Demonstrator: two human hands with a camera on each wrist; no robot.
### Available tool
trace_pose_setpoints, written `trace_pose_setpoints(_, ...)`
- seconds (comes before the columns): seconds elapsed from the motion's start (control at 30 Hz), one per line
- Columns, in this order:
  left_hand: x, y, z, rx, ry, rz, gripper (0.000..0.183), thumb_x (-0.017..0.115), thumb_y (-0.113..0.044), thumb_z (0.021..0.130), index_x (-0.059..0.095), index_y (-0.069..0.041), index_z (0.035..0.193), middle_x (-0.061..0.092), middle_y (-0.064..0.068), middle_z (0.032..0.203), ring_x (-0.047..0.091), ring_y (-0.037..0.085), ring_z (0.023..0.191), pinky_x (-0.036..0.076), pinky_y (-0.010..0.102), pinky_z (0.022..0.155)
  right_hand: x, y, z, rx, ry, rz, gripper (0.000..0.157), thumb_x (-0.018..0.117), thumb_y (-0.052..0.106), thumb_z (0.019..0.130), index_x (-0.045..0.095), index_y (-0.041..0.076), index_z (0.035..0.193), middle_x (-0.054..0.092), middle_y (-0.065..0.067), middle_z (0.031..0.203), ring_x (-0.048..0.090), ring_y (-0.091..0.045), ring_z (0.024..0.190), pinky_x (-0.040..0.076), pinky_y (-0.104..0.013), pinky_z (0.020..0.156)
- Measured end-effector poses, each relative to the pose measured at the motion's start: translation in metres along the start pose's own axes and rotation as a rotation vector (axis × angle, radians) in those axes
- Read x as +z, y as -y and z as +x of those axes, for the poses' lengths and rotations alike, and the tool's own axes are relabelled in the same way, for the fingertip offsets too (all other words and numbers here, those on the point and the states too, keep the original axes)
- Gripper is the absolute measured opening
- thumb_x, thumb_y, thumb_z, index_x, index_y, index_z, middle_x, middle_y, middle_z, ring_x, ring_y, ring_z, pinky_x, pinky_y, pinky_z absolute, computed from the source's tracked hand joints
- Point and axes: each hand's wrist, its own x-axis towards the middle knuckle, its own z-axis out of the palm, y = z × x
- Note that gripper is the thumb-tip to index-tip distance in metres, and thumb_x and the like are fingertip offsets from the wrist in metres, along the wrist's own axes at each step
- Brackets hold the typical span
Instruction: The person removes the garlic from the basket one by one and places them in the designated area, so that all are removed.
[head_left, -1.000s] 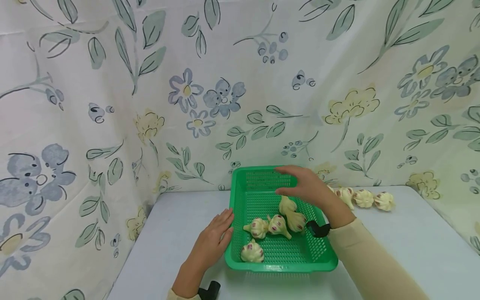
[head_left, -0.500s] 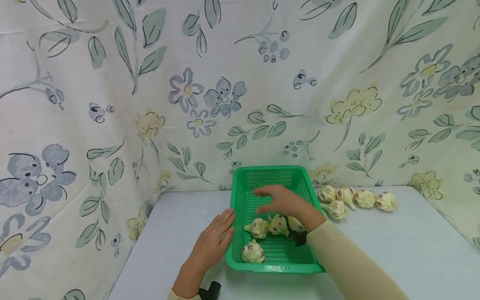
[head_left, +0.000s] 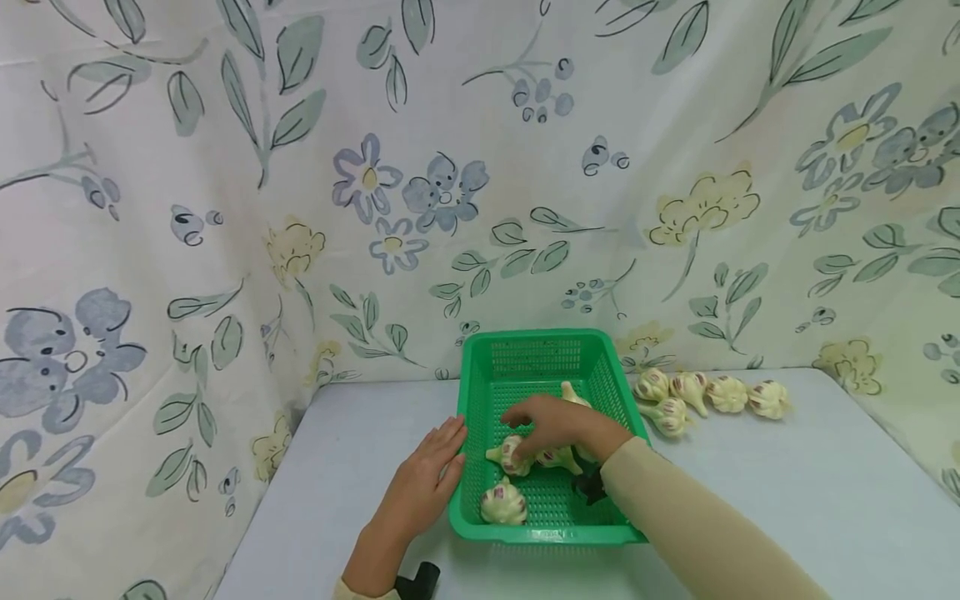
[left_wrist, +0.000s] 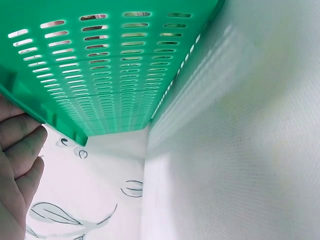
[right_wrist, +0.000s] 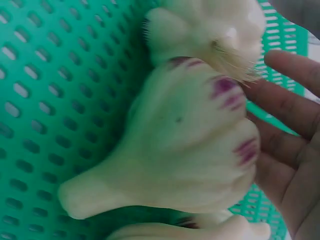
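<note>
A green perforated plastic basket (head_left: 551, 536) holds several garlic bulbs, pale with purple streaks. My left hand (head_left: 423, 475) lies with straight fingers against the basket's left rim; the left wrist view has these fingertips at the rim's underside. My right hand (head_left: 555, 425) is inside the basket, over the middle bulbs, its thumb and fingers spread around a garlic bulb (head_left: 510, 457). In the right wrist view, relaxed fingers reach past a large bulb (right_wrist: 190, 140) toward another bulb (right_wrist: 210, 30) with roots showing. One bulb (head_left: 504, 504) sits in the near left corner. The right hand partly hides the others.
Several more garlic bulbs (head_left: 726, 395) lie on the white table (head_left: 750, 492) to the right of the basket, near the back. A floral curtain (head_left: 480, 183) hangs behind the table and along its left side.
My right hand has moved from above the basket's right side leftward and down to the bulbs in the middle. The left hand stays at the rim.
</note>
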Motion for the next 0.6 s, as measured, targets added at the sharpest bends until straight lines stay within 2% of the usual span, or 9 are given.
trace_pose_setpoints(0.27,0.0,0.0,0.0,0.001,-0.008,-0.01,0.044,0.048,-0.029,0.105,0.052,-0.009,0.143,0.04,-0.003,0.155,0.036,0.015,0.144,0.033,0.041,0.118,0.009,-0.001,0.006,0.07,0.068,-0.047,0.063,0.08,0.041,0.082,0.061,0.013,0.135,0.064,-0.001,0.128,0.059,-0.022,0.119,0.052,-0.041,0.098)
trace_pose_setpoints(0.6,-0.001,0.0,0.0,-0.002,-0.01,-0.014,0.044,0.047,-0.031,0.105,0.052,-0.008,0.143,0.041,-0.003,0.155,0.037,0.015,0.144,0.033,0.041,0.118,0.013,0.0,0.007,0.102,0.073,-0.088,0.059,0.078,0.043,0.082,0.063,0.015,0.132,0.067,0.003,0.117,0.062,-0.016,0.106,0.053,-0.037,0.09)
